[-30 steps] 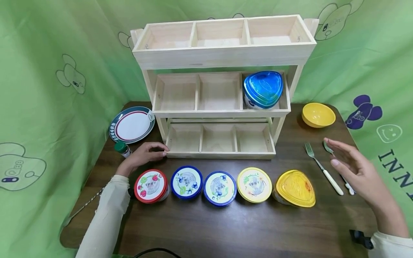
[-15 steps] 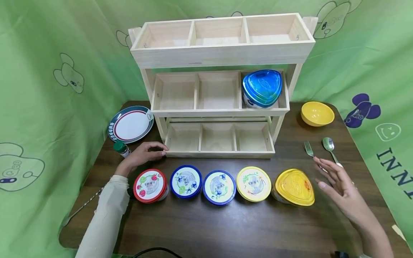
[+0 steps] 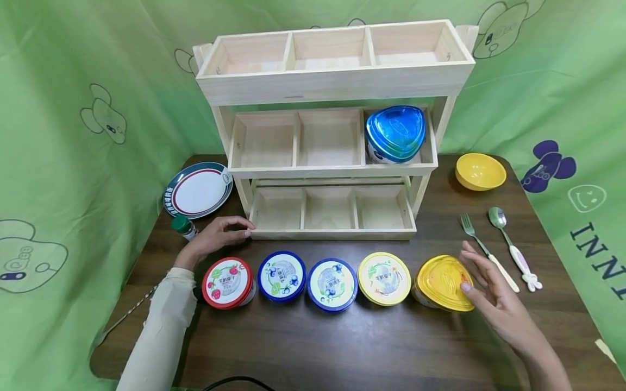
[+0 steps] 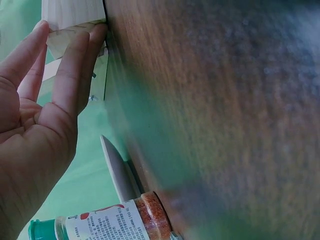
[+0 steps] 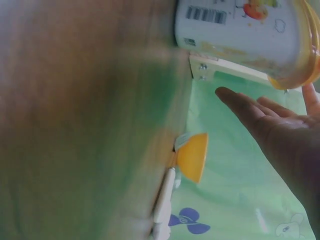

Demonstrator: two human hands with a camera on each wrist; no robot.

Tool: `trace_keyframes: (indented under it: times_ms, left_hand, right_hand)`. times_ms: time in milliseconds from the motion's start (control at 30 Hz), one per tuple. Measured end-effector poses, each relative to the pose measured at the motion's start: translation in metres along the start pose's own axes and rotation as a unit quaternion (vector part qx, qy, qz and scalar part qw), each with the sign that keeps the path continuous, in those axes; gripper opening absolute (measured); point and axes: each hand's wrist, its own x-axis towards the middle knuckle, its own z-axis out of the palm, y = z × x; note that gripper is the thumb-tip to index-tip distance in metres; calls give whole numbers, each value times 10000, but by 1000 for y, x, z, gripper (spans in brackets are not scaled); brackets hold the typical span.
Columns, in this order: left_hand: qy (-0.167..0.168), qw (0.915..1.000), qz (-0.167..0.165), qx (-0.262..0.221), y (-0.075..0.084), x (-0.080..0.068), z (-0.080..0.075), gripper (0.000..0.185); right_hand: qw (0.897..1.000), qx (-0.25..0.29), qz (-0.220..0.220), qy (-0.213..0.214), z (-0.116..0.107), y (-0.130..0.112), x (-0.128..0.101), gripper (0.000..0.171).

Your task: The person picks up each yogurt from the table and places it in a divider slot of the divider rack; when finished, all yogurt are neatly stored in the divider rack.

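At table's right front, right hand (image 3: 489, 290) grip spread, beside upright yellow-lidded tub (image 3: 444, 283), lid's rounded-triangle tip pointing right.

A: Head view bright, evenly lit from above; soft shadows under the pale three-tier wooden rack (image 3: 332, 163); straight edges bow outward.

B: Wrist views: dark brown wooden worktop (image 4: 225, 100) smeared, green colour bleed; glare on the yellow-lidded tub (image 3: 442, 282).

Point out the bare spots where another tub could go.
Free: all three top compartments of the rack, the middle shelf's left and centre ones beside the blue tub, all three bottom ones, and the table in front of the tubs. Crowded: the tub row, where the right hand reaches the yellow tub.
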Motion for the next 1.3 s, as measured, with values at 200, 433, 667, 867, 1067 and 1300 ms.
trace_keyframes:
  times_ms: [200, 433, 667, 867, 1067, 1300]
  left_hand:
    - [8, 10000, 49, -18, 1, 0, 0, 31]
    - [-5, 10000, 91, -36, 2, 0, 1, 31]
    - [10, 9999, 83, -63, 1, 0, 0, 30]
    - [33, 9999, 127, -84, -1, 1, 2, 30]
    - [47, 9999, 129, -91, 0, 1, 3, 29]
    - [71, 9999, 104, -70, 1, 0, 3, 29]
  right_hand:
    - [10000, -16, 34, -4, 4, 5, -1, 49]
    - [9988, -480, 27, -68, 8, 5, -2, 40]
    - [9968, -785, 146, 46, 12, 4, -4, 34]
    - [9961, -853, 179, 168, 16, 4, -4, 40]
    - [9960, -847, 138, 236, 17, 5, -4, 36]
    - [9937, -1108, 35, 172, 12, -2, 4, 34]
